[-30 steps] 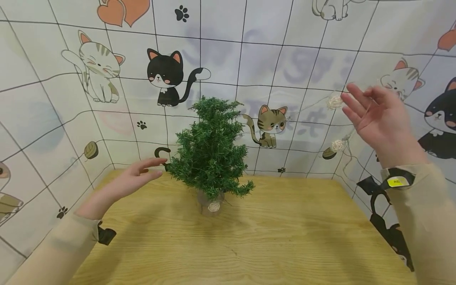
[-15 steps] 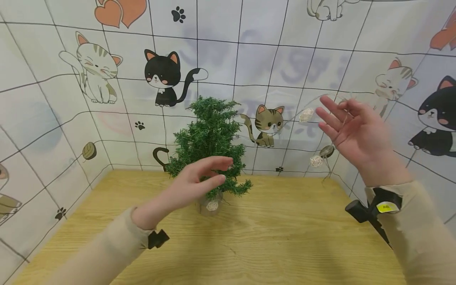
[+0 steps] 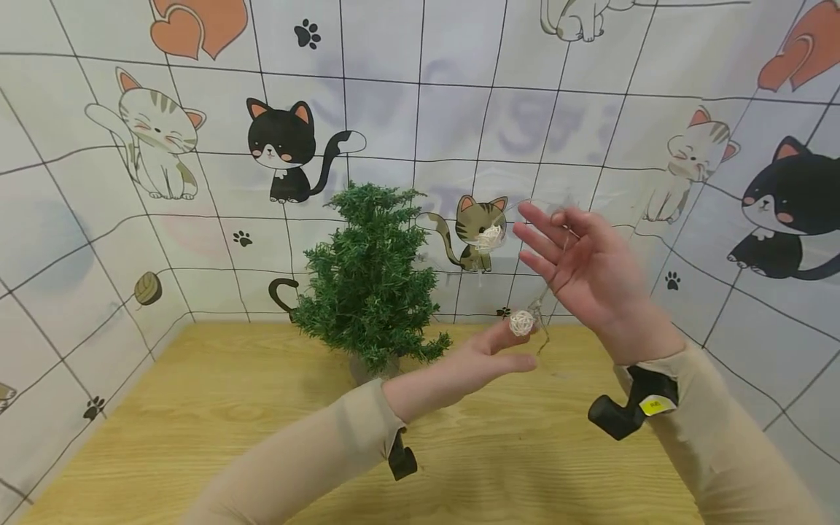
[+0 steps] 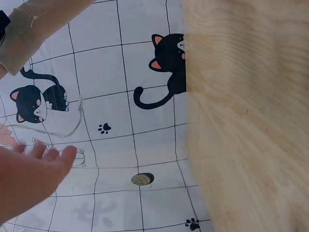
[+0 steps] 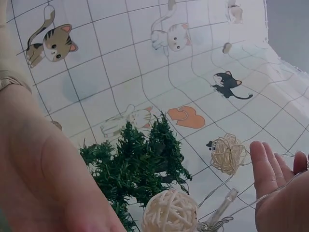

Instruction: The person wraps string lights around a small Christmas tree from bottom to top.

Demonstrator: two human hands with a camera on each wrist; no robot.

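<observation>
Bristly, conical green tree on wood-grained surface. Right of it: left hand, grip straight-fingered and empty, at a round woven ball on thin wire; farther right, right hand, grip pinching the wire. Versus earlier: left hand crossed from tree's left; ball nearer tree.

It was a booth-like corner, room type unclear: cat-print sheeting filled the upper frame and both sides, around a wooden desk below.
</observation>
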